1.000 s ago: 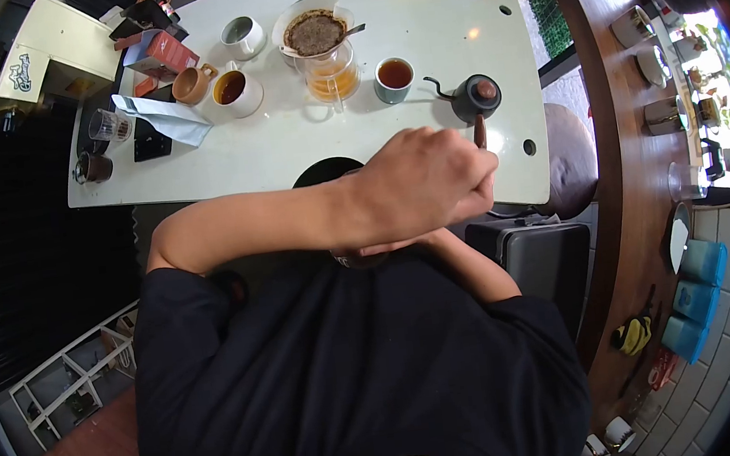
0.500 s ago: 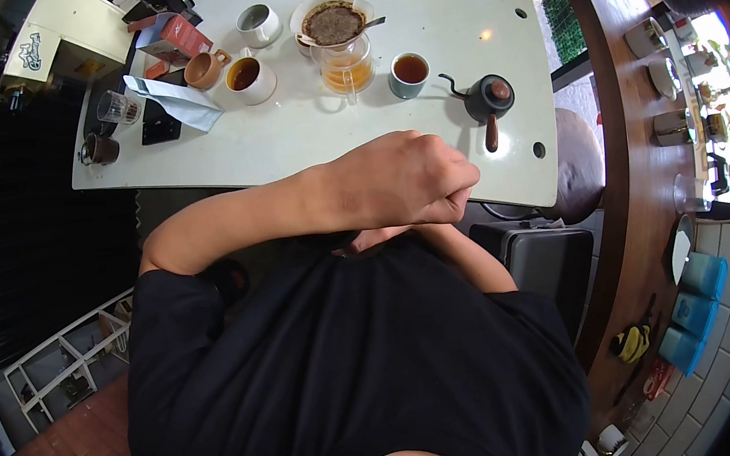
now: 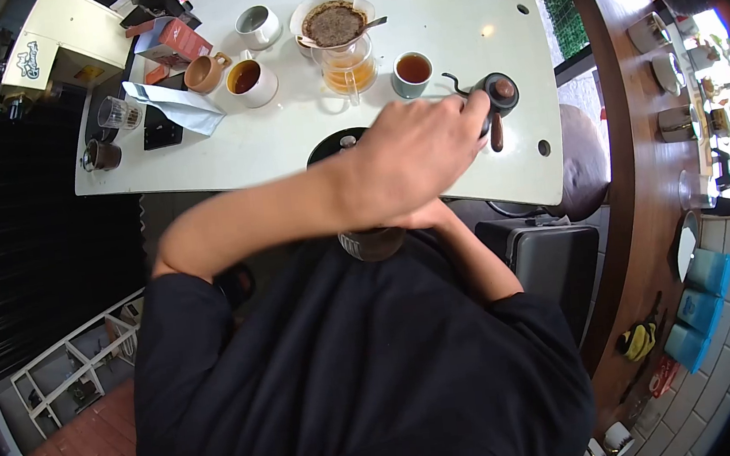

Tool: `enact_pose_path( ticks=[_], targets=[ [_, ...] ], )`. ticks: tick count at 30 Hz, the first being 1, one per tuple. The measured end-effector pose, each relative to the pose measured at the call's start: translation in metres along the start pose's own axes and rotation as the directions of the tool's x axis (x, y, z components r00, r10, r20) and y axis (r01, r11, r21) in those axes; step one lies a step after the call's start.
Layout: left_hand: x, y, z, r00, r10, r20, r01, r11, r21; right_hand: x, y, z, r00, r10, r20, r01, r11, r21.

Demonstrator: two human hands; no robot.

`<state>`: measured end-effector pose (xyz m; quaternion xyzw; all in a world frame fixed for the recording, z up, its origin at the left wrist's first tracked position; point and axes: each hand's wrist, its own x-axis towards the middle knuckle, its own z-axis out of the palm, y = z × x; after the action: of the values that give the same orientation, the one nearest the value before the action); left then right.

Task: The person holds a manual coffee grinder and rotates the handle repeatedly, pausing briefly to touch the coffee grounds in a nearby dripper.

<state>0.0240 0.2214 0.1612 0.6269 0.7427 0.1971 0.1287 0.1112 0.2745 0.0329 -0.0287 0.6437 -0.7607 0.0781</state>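
Note:
My left hand (image 3: 420,155) crosses in front of my chest, closed in a fist and slightly blurred; whatever its fingers grip is hidden. Under it, my right hand (image 3: 421,215) is mostly covered and appears wrapped around what looks like a hand coffee grinder. The grinder's dark see-through jar (image 3: 373,244) shows below my left wrist. Beyond the forearm, a black round top with a silver knob (image 3: 347,142) peeks out. Past my left knuckles, a black gooseneck kettle (image 3: 501,96) with a wooden handle stands on the white table (image 3: 251,155).
A glass server (image 3: 349,76) bears a dripper (image 3: 335,25) with wet coffee grounds. Around it stand a cup of brown liquid (image 3: 410,74), a white mug (image 3: 252,83), a grey-white cup (image 3: 258,27) and a brown cup (image 3: 205,73). A pale pouch (image 3: 179,108) lies at left.
My left fist has shifted up and slightly right, tilting towards the kettle. The black round top and dark jar, hidden before, now show beside my left forearm.

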Motion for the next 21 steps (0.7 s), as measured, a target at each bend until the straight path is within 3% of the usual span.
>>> enact_pose_path(
  ticks=[2,3,6,10,14,18,21],
  targets=[
    [-0.01,0.011,0.024,0.984,-0.067,-0.168,0.077,0.996,0.053,0.025,0.002,0.005,1.0,-0.003,-0.015,0.003,1.0,-0.007],
    [-0.011,0.014,0.039,0.953,-0.108,-0.283,0.095,0.994,-0.061,0.038,0.003,0.007,1.0,-0.006,-0.022,0.006,1.0,-0.011],
    [-0.013,0.012,0.035,0.946,-0.182,-0.267,0.121,0.966,-0.23,0.048,0.008,0.01,0.999,-0.005,-0.036,0.005,1.0,-0.023],
    [-0.019,0.016,0.041,0.899,-0.157,-0.409,0.095,0.981,-0.167,0.052,0.015,0.005,1.0,0.007,-0.001,-0.007,0.999,-0.045],
    [-0.019,0.009,0.045,0.914,-0.142,-0.381,0.013,0.947,-0.321,0.022,0.017,0.01,1.0,-0.019,0.018,0.02,0.998,-0.059],
    [-0.026,0.019,0.035,0.923,-0.066,-0.379,-0.037,0.965,-0.26,-0.016,0.022,0.008,0.999,-0.04,0.013,0.041,0.997,-0.067],
    [-0.036,0.017,0.013,0.972,0.027,-0.234,-0.075,0.977,-0.198,-0.011,0.022,0.005,0.998,-0.065,-0.004,0.064,0.994,-0.09]
  ],
)
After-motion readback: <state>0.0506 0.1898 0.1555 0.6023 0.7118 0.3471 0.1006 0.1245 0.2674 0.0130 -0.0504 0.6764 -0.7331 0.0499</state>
